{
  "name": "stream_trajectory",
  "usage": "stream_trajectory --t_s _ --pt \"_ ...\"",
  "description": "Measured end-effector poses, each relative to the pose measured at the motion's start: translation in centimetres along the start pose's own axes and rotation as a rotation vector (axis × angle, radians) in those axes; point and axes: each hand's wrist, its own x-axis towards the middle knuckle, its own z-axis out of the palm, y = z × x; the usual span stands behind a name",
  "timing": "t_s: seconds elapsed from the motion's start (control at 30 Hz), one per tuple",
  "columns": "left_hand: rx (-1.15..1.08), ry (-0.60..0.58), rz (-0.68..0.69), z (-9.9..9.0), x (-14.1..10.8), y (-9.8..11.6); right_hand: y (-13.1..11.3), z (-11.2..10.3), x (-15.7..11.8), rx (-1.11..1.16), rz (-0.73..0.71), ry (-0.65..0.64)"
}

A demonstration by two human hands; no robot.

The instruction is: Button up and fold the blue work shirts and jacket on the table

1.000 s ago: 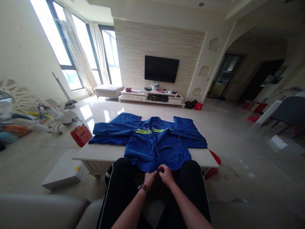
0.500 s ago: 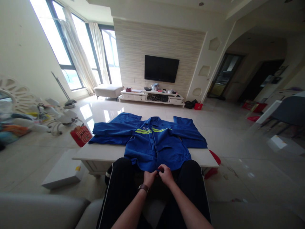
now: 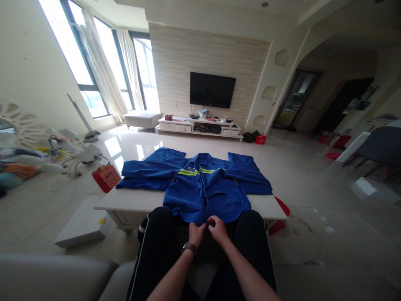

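Across white table [image 3: 138, 199], with blue jacket [image 3: 221, 193] spread flat, probably for easy reach; at table's near side, pinching jacket bottom with left hand [image 3: 196, 234] and right hand [image 3: 218, 230] (exact finger contact unclear).

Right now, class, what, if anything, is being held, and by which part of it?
The jacket is held by its bottom front edge, in the grip of the left hand and the right hand; the exact spot is hidden.
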Motion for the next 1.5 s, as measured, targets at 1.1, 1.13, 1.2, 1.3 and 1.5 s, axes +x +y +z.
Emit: stream_trajectory --t_s 1.1,1.13,1.2,1.3,1.5 --pt "-0.125 -0.02 -0.264 0.5 0.6 -2.5 -1.4 -0.7 -0.1 -0.053 -0.006 0.04" --pt "-0.12 -0.024 -0.261 0.5 0.7 -2.5 -1.4 -0.7 -0.1 -0.052 -0.007 0.043" --pt "-0.116 -0.031 -0.252 0.6 0.7 -2.5 -1.5 -0.8 -0.1 -0.049 -0.01 0.048" --pt "-0.12 -0.035 -0.232 0.6 0.6 -2.2 -1.5 -0.8 -0.1 -0.041 -0.011 0.062" --pt "-0.118 -0.021 -0.228 0.6 0.5 -1.7 -1.6 -0.7 -0.1 -0.034 -0.002 0.06"
